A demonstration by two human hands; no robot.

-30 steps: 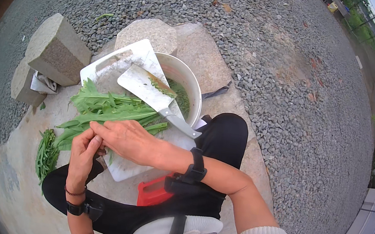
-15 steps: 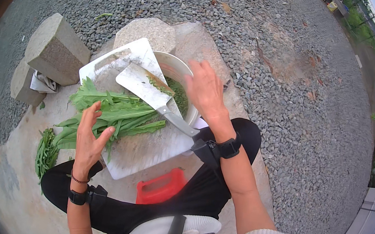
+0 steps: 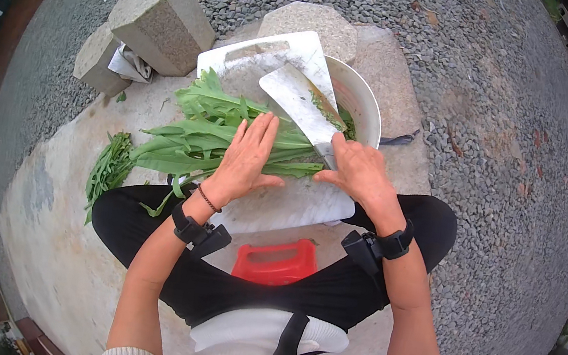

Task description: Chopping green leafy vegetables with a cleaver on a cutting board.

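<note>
My right hand is closed round the handle of a broad-bladed cleaver, which lies tilted across the board and the bucket's edge with green bits on its blade. My left hand lies flat on a pile of long leafy greens, fingers stretched and thumb out to the right. Beneath the greens is a worn white cutting board with a handle slot at its far end. A white bucket stands by the board's right side, chopped greens showing inside; the blade hides part of it.
A smaller bunch of greens rests on the concrete slab to the left. Stone blocks stand at the far left, with a crumpled whitish wrapper beside them. A red plastic container sits between my legs. Grey gravel surrounds the slab.
My right hand has come down from above the bucket onto the cleaver's handle. My left hand has moved right and settled on the greens. The whole view has shifted.
</note>
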